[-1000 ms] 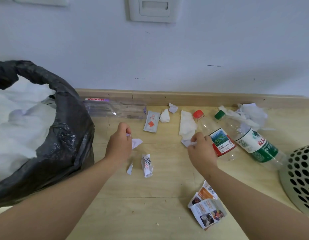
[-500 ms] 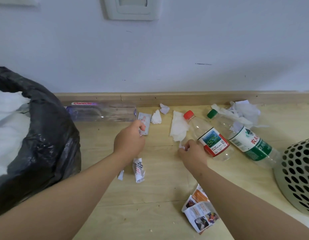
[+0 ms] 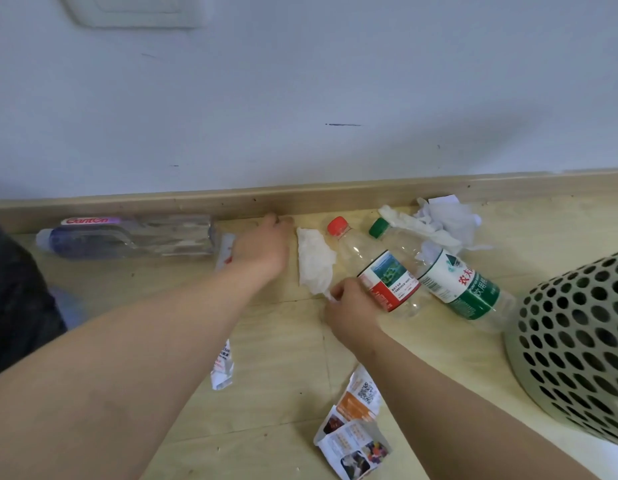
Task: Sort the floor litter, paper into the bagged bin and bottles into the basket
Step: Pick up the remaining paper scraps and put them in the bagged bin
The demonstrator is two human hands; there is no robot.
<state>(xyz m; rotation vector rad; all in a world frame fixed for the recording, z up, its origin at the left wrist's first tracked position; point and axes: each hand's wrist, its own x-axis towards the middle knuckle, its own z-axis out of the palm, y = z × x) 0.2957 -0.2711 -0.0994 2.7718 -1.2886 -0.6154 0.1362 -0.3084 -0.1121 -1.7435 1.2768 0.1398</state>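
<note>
Head view, looking down along two bare forearms at a pale wooden floor (image 3: 283,358). Nearest the camera, a folded printed leaflet (image 3: 352,441) lies beside the right forearm, and a crumpled printed wrapper (image 3: 221,367) lies between the two arms. At the right edge stands the perforated basket (image 3: 577,341), only partly in frame. At the left edge a dark strip of the black bin bag (image 3: 16,299) shows.

Further out, the right hand (image 3: 349,308) has its fingers curled and pinches the lower tip of a white tissue (image 3: 314,261), which lies flat on the floor. Just beside that hand lies a red-capped bottle (image 3: 380,275) with a red and white label, its cap toward the wall. A green-capped bottle (image 3: 460,285) lies next to it, between it and the basket.

The left hand (image 3: 264,245) reaches further, up to the baseboard (image 3: 162,202), knuckles toward the camera. Its fingers bend down out of sight, so I cannot tell whether it holds anything. A small white sachet (image 3: 225,249) peeks out at its left side. Left of that, a clear Ganten bottle (image 3: 127,235) lies lengthwise along the baseboard. At the far right, a heap of crumpled tissues (image 3: 442,220) sits against the baseboard, touching the green-capped bottle's neck. Above is a pale wall with a wall plate (image 3: 137,10) at the top.
</note>
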